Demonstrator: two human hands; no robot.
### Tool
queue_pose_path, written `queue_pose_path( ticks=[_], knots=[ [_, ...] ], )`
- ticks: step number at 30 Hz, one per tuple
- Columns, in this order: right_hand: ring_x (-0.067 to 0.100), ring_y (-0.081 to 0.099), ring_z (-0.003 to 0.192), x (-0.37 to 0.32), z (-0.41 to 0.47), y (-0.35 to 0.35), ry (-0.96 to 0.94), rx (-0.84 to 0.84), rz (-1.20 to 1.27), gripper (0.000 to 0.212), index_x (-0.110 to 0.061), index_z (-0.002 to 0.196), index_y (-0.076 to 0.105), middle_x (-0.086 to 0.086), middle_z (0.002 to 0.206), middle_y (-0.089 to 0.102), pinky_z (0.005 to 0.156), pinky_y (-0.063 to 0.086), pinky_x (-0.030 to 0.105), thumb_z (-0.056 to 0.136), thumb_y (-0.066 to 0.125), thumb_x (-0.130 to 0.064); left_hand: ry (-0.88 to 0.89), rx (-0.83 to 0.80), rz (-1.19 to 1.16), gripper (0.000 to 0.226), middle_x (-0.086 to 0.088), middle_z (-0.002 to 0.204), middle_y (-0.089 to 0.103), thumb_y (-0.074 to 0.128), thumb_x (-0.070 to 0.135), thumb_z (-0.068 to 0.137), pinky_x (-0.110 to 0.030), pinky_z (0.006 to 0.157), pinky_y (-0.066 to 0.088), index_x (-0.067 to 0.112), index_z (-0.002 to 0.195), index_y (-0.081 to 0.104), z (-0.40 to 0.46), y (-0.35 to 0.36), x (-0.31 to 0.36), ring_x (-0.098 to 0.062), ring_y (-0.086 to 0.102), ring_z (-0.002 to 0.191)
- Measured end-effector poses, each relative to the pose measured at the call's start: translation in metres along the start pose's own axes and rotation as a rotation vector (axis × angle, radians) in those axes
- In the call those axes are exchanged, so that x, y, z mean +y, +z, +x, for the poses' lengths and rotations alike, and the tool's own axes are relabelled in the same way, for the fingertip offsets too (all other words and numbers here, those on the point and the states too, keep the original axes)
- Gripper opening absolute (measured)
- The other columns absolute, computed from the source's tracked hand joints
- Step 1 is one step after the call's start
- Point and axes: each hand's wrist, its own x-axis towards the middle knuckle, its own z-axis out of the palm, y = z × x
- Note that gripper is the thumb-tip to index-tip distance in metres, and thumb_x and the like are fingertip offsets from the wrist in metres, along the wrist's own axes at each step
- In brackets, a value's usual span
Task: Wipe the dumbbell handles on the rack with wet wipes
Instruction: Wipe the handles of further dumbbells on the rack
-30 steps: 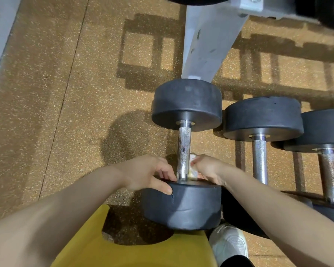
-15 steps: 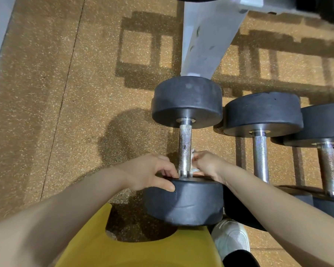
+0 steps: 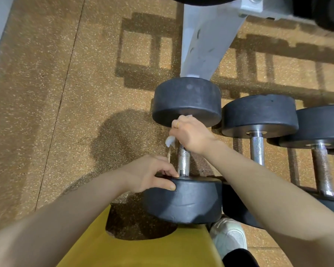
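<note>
Speckled floor (image 3: 46, 112) lies under everything. Nearest me, my left hand (image 3: 150, 173) grips the dumbbell's (image 3: 183, 199) near head; its handle (image 3: 184, 160) runs straight away. Farther up, my right hand (image 3: 191, 134) holds a wipe (image 3: 170, 141) round it. Two dumbbells (image 3: 258, 116) lie rightward, rack leg (image 3: 204, 41) beyond.

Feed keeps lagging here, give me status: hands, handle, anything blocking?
Right hand wraps wet wipe around far end of dumbbell handle. Left hand grips near weight head. Nothing blocking.
</note>
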Motion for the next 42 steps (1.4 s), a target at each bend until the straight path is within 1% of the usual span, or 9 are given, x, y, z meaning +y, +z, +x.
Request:
queue_pose_path(
  ticks=[4,8,11,18,25,27,30,35,42],
  knots=[
    [0.027,0.057,0.095,-0.009,-0.019,0.014,-0.018,-0.027,-0.046,0.005,-0.016,0.078,0.070,0.005,0.088,0.065,0.093,0.038,0.038,0.074,0.072,-0.014,-0.002,0.025,0.005,0.032,0.018,0.094,0.051,0.067,0.034,0.083,-0.003,0.077,0.032,0.023,0.112,0.066,-0.002,0.003,-0.003,0.006,0.048,0.088],
    [0.024,0.046,0.117,-0.022,-0.032,0.007,-0.213,-0.412,0.204,0.024,-0.020,0.099,0.064,0.002,0.107,0.062,0.104,0.033,0.033,0.093,0.043,-0.030,-0.032,0.051,-0.021,0.034,0.017,0.097,0.051,0.069,0.032,0.082,-0.006,0.082,0.033,0.022,0.114,0.066,-0.003,0.007,-0.002,-0.002,0.049,0.092],
    [0.021,0.058,0.105,-0.022,-0.023,0.006,-0.385,-0.283,-0.065,0.013,-0.017,0.095,0.069,0.000,0.096,0.067,0.099,0.041,0.034,0.085,0.061,-0.016,-0.035,0.051,-0.018,0.034,0.007,0.104,0.056,0.068,0.031,0.082,-0.009,0.084,0.035,0.021,0.115,0.065,-0.005,0.006,-0.002,-0.006,0.050,0.097],
    [0.022,0.049,0.116,-0.016,-0.002,-0.010,-0.094,-0.299,-0.340,0.026,-0.013,0.117,0.053,0.002,0.113,0.062,0.112,0.018,0.030,0.097,0.035,-0.015,-0.017,0.025,-0.018,0.033,0.015,0.097,0.053,0.066,0.035,0.084,-0.004,0.079,0.032,0.023,0.114,0.065,-0.003,0.004,-0.005,0.003,0.050,0.091],
    [0.016,0.058,0.102,-0.031,-0.032,-0.006,-0.151,-0.513,0.264,0.027,-0.011,0.111,0.060,0.003,0.102,0.066,0.113,0.016,0.026,0.099,0.038,-0.019,-0.023,0.045,0.008,0.036,0.005,0.110,0.057,0.067,0.034,0.083,-0.012,0.090,0.034,0.022,0.117,0.065,-0.004,0.005,-0.001,-0.007,0.051,0.103],
    [0.012,0.056,0.085,-0.022,-0.034,-0.020,0.001,-0.467,0.618,0.022,-0.009,0.098,0.064,-0.001,0.090,0.062,0.092,0.037,0.022,0.098,0.043,-0.016,-0.012,0.044,0.019,0.036,0.006,0.108,0.057,0.067,0.035,0.083,-0.007,0.086,0.033,0.021,0.116,0.065,-0.004,0.005,-0.002,-0.005,0.050,0.101],
    [0.004,0.051,0.069,-0.003,-0.051,-0.024,0.435,-0.003,0.865,0.030,-0.020,0.071,0.058,-0.007,0.072,0.057,0.066,0.041,0.024,0.097,0.044,-0.012,-0.017,0.027,0.008,0.034,0.008,0.106,0.056,0.066,0.035,0.084,-0.005,0.083,0.033,0.023,0.116,0.065,-0.004,0.004,-0.004,-0.003,0.050,0.097],
    [0.027,0.064,0.091,0.019,-0.055,0.018,1.301,0.228,1.396,0.022,-0.009,0.103,0.058,0.015,0.102,0.065,0.084,0.055,0.045,0.096,0.037,-0.009,-0.030,0.007,-0.025,0.031,0.013,0.103,0.054,0.065,0.035,0.084,-0.003,0.080,0.034,0.025,0.114,0.064,-0.005,0.002,-0.004,0.003,0.049,0.095],
    [0.018,0.052,0.055,0.001,-0.011,0.024,1.234,0.091,1.572,0.030,-0.008,0.075,0.052,0.003,0.059,0.056,0.041,0.044,0.019,0.095,0.032,0.003,-0.023,-0.017,0.028,0.032,0.013,0.105,0.056,0.065,0.036,0.084,-0.006,0.084,0.035,0.025,0.114,0.065,0.000,0.002,-0.005,-0.002,0.052,0.098]
  ],
)
